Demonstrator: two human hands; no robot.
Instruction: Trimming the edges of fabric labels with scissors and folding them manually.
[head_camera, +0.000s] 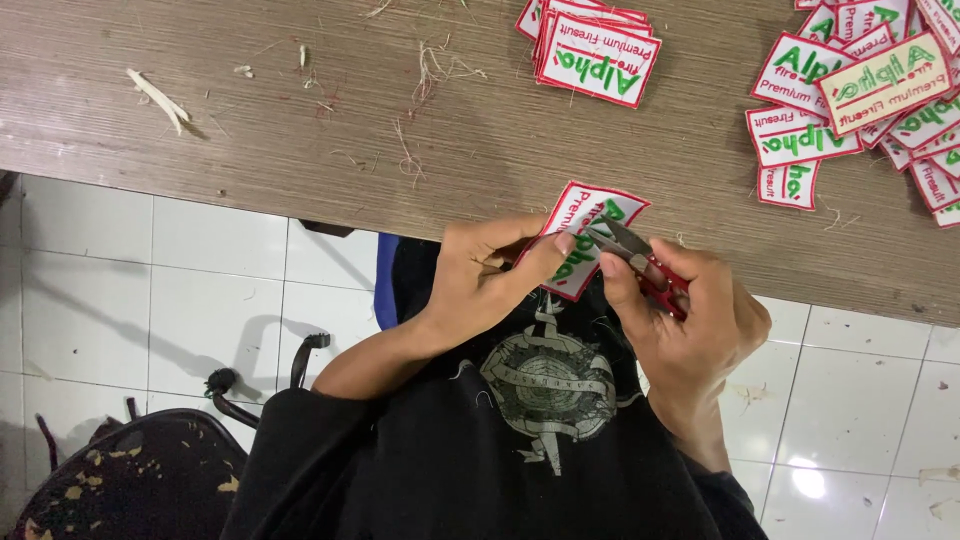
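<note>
Embroidered patch (585, 235) pinched in left hand (480, 275) fingers, right hand (690, 310) gripping red snips (640, 265), wooden table (300, 120), white tiled floor (180, 270)

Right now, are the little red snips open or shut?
Open: the small red-handled thread snips in the right hand show two metal blades spread apart at the tips.

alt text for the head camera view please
A person's left hand holds a white embroidered patch with a red border at a wooden table's edge while the right hand works red-handled thread snips against it. More patches lie stacked and scattered on the table.
</note>
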